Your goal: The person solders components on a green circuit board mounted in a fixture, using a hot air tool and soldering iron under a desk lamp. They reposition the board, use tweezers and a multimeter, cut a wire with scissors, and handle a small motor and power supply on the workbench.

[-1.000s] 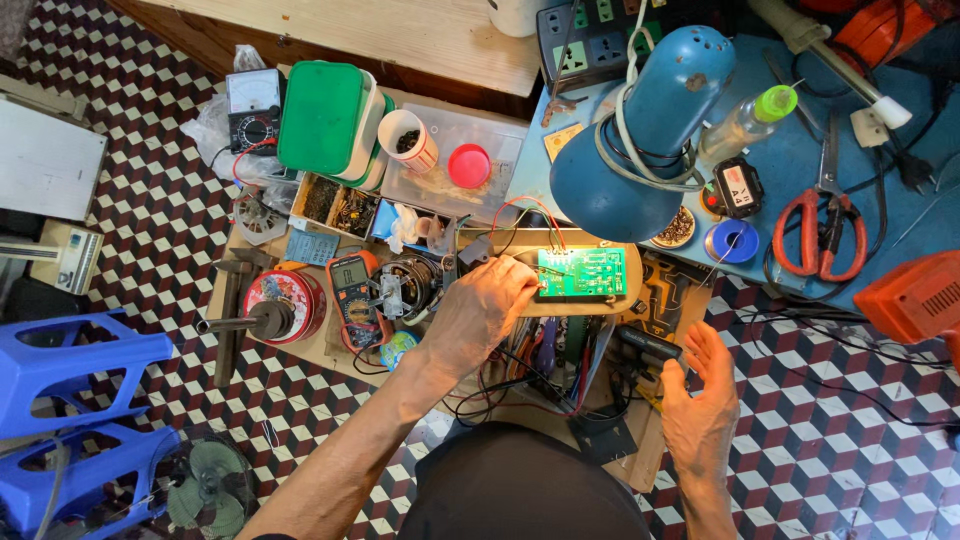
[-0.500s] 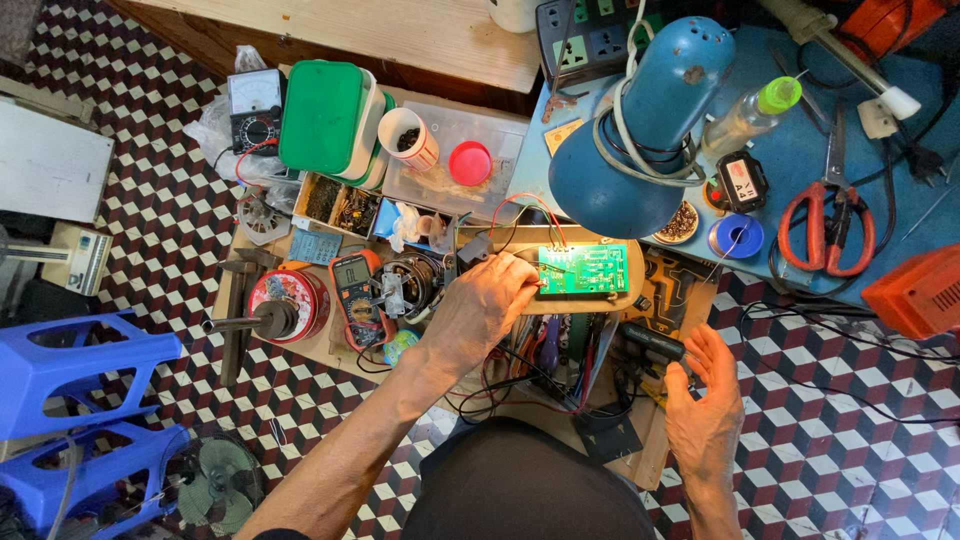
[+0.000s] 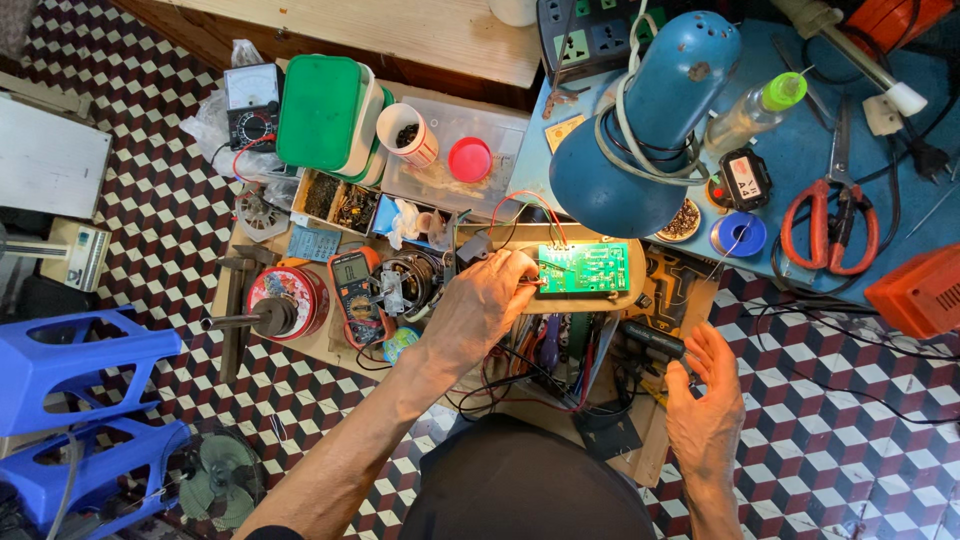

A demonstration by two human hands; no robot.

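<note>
A green circuit board (image 3: 583, 269) lies on a small wooden block under the blue desk lamp (image 3: 648, 120). My left hand (image 3: 478, 306) rests on the board's left edge, its fingers pinching the board and the red wires there. Lower right, my right hand (image 3: 704, 403) is closed around a black cylindrical tool handle (image 3: 655, 340), which points left below the board. A tangle of red and black wires hangs beneath the board.
An orange multimeter (image 3: 355, 292) and a red wire spool (image 3: 287, 298) sit left of my hand. Green-lidded boxes (image 3: 325, 112), a cup of parts (image 3: 408, 134), red-handled scissors (image 3: 828, 220), a solder reel (image 3: 738, 235), a glue bottle (image 3: 757, 105) and blue stools (image 3: 80, 400) surround the work.
My right hand has lifted slightly toward the black tool handle. My left hand stays on the board's left edge.
</note>
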